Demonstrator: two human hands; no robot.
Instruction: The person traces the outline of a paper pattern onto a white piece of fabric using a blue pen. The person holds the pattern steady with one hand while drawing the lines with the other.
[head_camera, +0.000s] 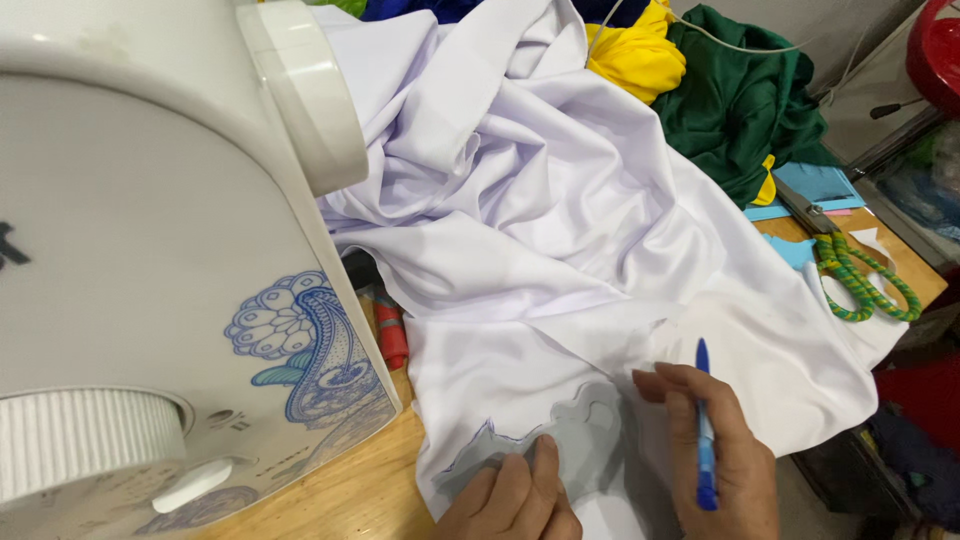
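The left hand (515, 495) is lying flat, fingers pressing the thin white fabric (560, 230) where a grey shaped template (560, 440) is showing through beside a traced blue outline. The right hand (715, 450) is closing around a blue pen (704, 425), its fingertips also resting on the cloth. The fabric is spreading over the wooden table (350, 495) beside the white sewing machine (150, 260); it looks light, soft and slippery, so pinning it flat near the outline seems wisest.
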